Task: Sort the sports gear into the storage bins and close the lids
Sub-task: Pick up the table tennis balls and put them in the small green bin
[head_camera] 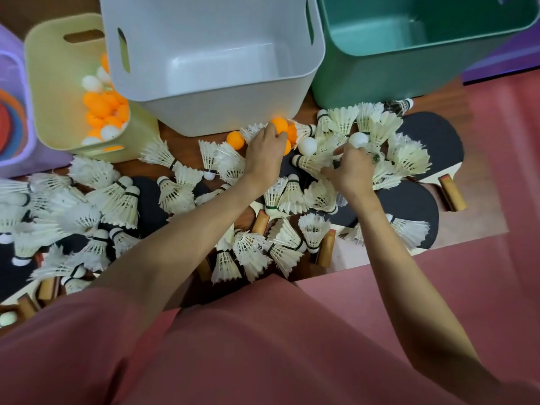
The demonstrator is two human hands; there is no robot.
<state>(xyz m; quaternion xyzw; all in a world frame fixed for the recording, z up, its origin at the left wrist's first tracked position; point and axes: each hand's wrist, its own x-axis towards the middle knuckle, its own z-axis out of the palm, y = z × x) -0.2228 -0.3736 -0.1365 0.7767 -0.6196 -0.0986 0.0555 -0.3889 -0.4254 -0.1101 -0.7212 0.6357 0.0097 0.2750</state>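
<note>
At left, the yellow bin already holds our orange and white balls. Our left hand curls its grip round orange table-tennis balls beside the grey bin, gathering several per trip. Our right hand pinches among shuttlecocks, long axes scattered, near a white ball.

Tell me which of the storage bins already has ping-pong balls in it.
The yellow bin, left of the grey bin. It holds orange and white balls; the grey bin and green bin show bare insides.
</note>
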